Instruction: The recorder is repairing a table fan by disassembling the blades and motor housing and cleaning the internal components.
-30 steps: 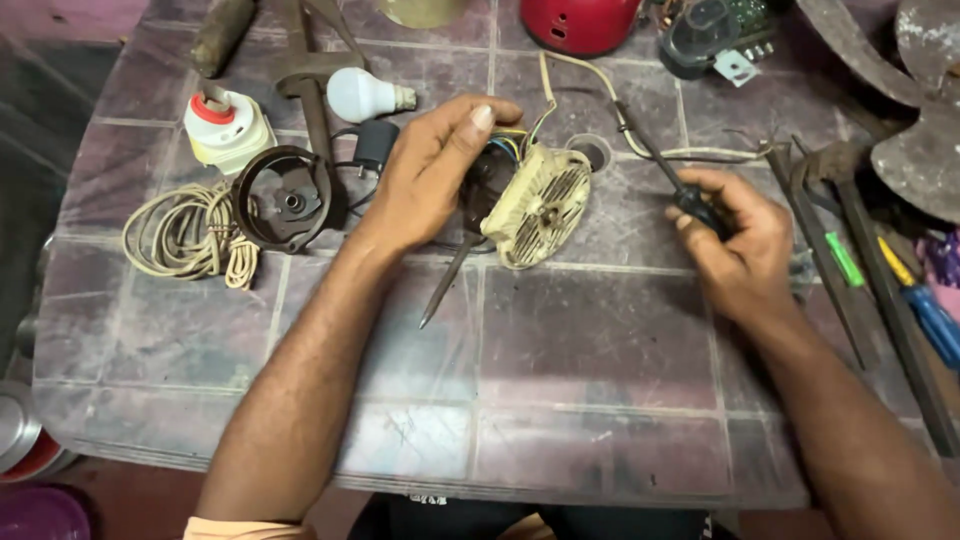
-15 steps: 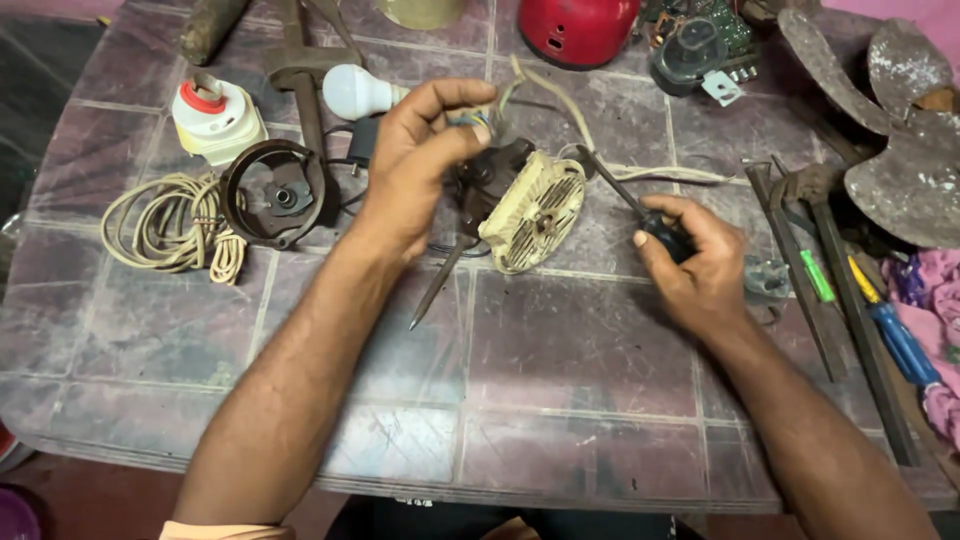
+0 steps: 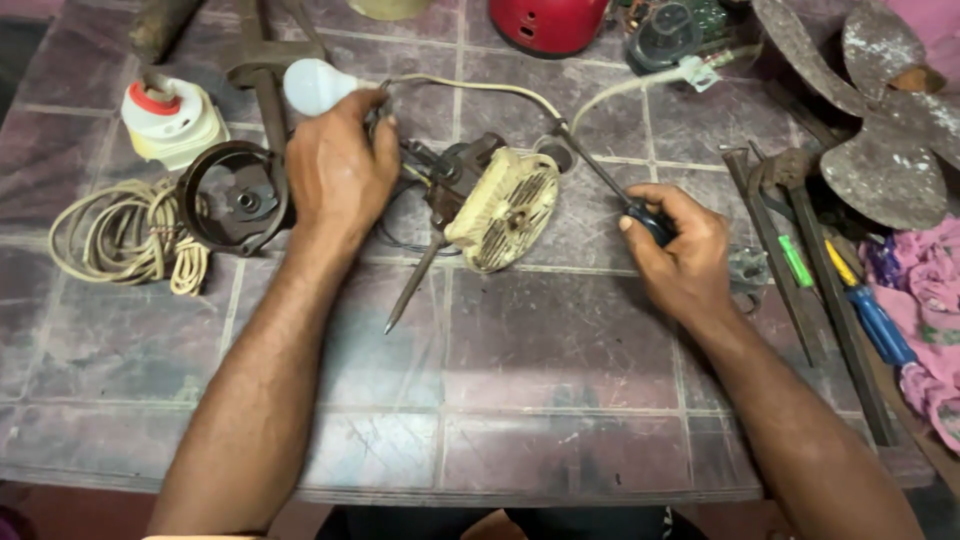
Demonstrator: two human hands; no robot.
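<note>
A small motor with a cream vented cover [image 3: 505,210] lies on the tiled table [image 3: 560,420]. A thin metal shaft [image 3: 413,288] sticks out of it toward me. My left hand [image 3: 335,165] is just left of the motor. Its fingers are curled on the wires [image 3: 415,165] at the motor's dark end, close to a white bulb [image 3: 310,85]. My right hand [image 3: 680,250] grips the black handle of a screwdriver [image 3: 590,165]. The screwdriver's shaft points up and left, behind the motor.
To the left are a dark round housing [image 3: 235,200], a coil of cord [image 3: 120,235] and a white and red round part [image 3: 170,115]. A red cover [image 3: 550,20] sits at the back. Rusty fan blades [image 3: 880,120], pliers [image 3: 770,190], screwdrivers [image 3: 870,310] and pink cloth [image 3: 930,300] crowd the right.
My left hand has come off the top of the motor and moved left toward the bulb, pulling on the wires. The right hand keeps hold of the screwdriver.
</note>
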